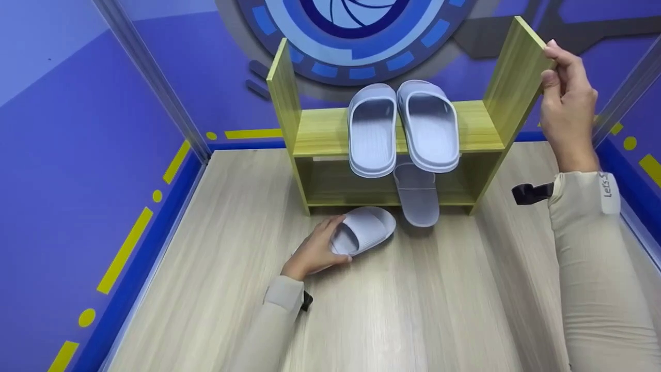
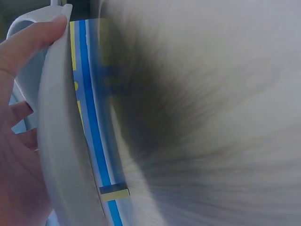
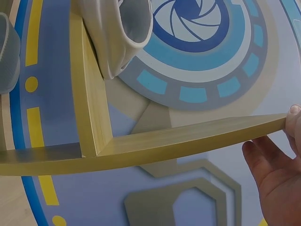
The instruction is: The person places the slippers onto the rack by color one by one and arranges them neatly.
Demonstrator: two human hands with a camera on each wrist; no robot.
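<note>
My left hand (image 1: 314, 251) grips a light grey slide slipper (image 1: 367, 227) by its heel end, in front of the low shoe rack. Its toe points toward the rack, and my palm hides the heel; the left wrist view shows my thumb along the slipper's side (image 2: 61, 122). My right hand (image 1: 572, 106) pinches the upper front edge of the rack's right side panel (image 1: 519, 77), thumb on one face and fingers on the other. Two matching slippers (image 1: 373, 142) stand side by side on the upper shelf (image 1: 323, 126), and another slipper (image 1: 419, 204) juts from the lower level.
The yellow-green wooden rack has two tall side panels, the left one (image 1: 284, 98) matching the right. It stands on a pale wood-grain surface (image 1: 217, 268). Blue printed walls (image 1: 77, 155) with yellow marks enclose the left, back and right sides.
</note>
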